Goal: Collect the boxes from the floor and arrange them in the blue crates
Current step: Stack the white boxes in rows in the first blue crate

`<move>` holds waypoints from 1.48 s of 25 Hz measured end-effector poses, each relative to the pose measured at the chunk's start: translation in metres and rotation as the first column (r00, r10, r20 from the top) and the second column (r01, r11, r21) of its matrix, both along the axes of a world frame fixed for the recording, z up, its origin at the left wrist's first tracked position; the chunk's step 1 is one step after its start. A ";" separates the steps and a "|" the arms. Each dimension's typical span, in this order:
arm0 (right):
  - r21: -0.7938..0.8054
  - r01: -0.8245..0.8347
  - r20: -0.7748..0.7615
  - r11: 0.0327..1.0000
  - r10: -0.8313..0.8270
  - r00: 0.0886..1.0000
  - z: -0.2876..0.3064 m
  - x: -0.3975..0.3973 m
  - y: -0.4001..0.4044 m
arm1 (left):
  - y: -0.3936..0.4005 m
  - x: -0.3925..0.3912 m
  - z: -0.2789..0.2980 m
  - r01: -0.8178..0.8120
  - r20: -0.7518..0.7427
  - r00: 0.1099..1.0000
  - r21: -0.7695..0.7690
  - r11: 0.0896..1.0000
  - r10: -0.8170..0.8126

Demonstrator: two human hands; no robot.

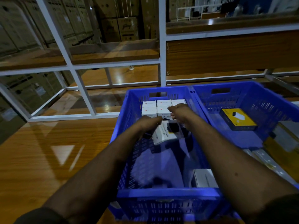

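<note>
Both my arms reach into the nearer blue crate (161, 194). My left hand (149, 124) and my right hand (179, 113) together hold a white box with a dark picture (163, 135), tilted, above the crate's floor. Several white boxes (156, 109) stand in rows against the crate's far wall. Another white box (204, 177) lies at the near right corner of the same crate. A second blue crate (258, 94) sits to the right and holds a yellow and black box (238, 119).
The crates rest on a glossy wooden surface (48, 151). Behind them rises a white metal rack frame (161, 46) with wooden shelves. Large cardboard cartons (123, 28) are stacked in the background.
</note>
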State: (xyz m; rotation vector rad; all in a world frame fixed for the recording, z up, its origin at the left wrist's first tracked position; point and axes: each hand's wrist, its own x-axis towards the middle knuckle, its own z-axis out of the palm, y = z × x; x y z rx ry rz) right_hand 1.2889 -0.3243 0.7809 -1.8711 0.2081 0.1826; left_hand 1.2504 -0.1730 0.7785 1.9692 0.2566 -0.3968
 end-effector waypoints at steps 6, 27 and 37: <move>0.061 0.109 -0.046 0.992 -0.106 0.993 0.004 0.000 -0.004 | 0.006 0.004 0.006 -0.216 -0.063 0.976 -0.334 0.918 0.207; 0.247 -0.191 0.196 0.950 0.144 0.970 0.022 -0.019 0.006 | 0.016 0.005 0.016 -0.260 -0.124 0.963 -0.653 0.711 0.239; 0.309 -0.047 -0.014 0.950 0.054 0.998 0.008 -0.002 0.005 | 0.014 0.011 0.013 -0.183 -0.003 0.974 -0.603 0.776 0.227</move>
